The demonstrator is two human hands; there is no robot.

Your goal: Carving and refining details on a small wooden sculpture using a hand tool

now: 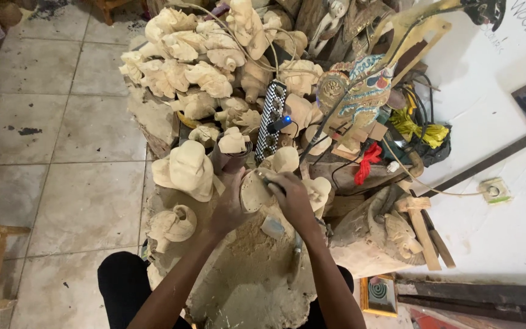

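My left hand (229, 204) grips a pale round wooden carving (252, 191) from its left side, holding it over a lap cloth covered in sawdust (257, 268). My right hand (290, 195) is closed on a slim dark rotary tool (270, 181) whose tip presses on the top of that carving. A cable from the tool trails down past my right wrist. Both forearms reach up from the bottom of the head view.
Several unfinished pale wood carvings (187, 61) are piled ahead and to the left. A black-and-white power strip (271, 116) with a blue light lies among them. A painted puppet figure (360, 91), red cloth (366, 161), and wood blocks (421, 228) sit right. Tiled floor (62, 140) lies left.
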